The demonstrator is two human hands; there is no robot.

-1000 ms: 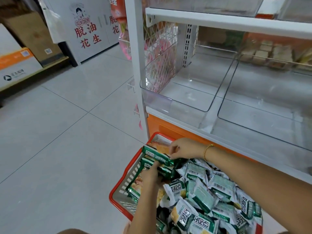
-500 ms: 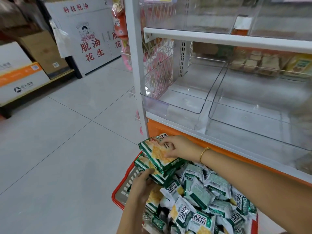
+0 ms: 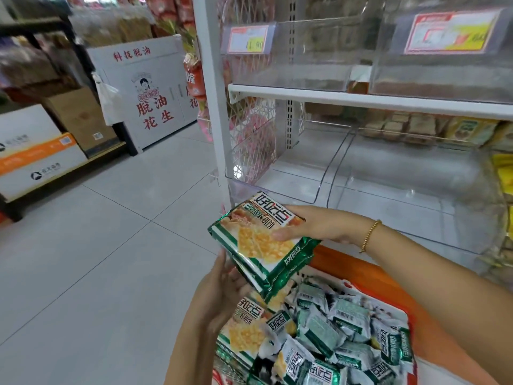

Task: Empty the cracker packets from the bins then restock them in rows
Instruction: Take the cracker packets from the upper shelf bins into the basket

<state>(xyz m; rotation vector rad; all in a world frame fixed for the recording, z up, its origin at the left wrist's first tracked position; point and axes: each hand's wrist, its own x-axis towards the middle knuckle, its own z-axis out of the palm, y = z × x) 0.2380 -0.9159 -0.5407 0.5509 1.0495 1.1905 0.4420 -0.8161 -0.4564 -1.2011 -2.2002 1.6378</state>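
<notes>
Left grip (image 3: 222,287): cupped under the stack of packets (image 3: 258,240), fingers curled round its lower edge.
Right grip (image 3: 313,226): clasps the stack's far side, thumb on top.
Stack: tilted, held in the air over the basket (image 3: 411,329), in front of the clear bins (image 3: 294,176).
Basket: heaped with loose packets (image 3: 333,329).

Cracker packets (image 3: 258,240): green-white foil, yellow cracker print, black lettering. Basket (image 3: 410,326): red rim. Bins (image 3: 277,173): clear. Shelf (image 3: 361,100): white. Price tag (image 3: 247,40): red over yellow, seemingly; blurred.

Clear bins (image 3: 313,65) on white shelf (image 3: 361,100)
</notes>
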